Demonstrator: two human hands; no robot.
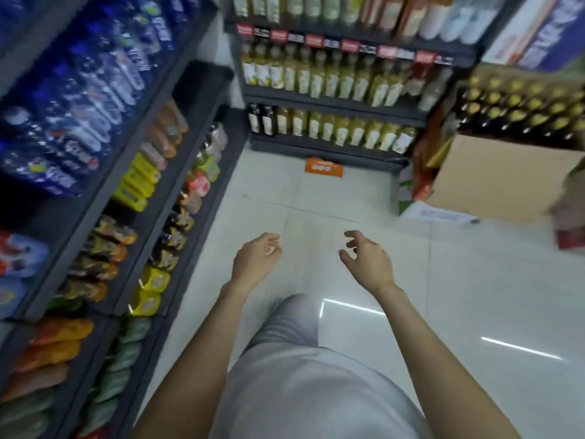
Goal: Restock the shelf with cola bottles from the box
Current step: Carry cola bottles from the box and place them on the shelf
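Along the left edge of the aisle ran a dark metal shelf rack (190, 128) packed with blue-labelled bottles and yellow and orange packs, all blurred; no cola bottle could be made out there or anywhere. Left hand (254, 261) and right hand (367, 261) hung over the pale tiled floor (474, 280), fingers loosely curled, holding nothing. A plain brown cardboard box (497, 179) stood by the floor's right edge, contents hidden; judged risk: with stock this blurred and crowded, the wrong box or shelf could be picked, or neighbouring bottles knocked.
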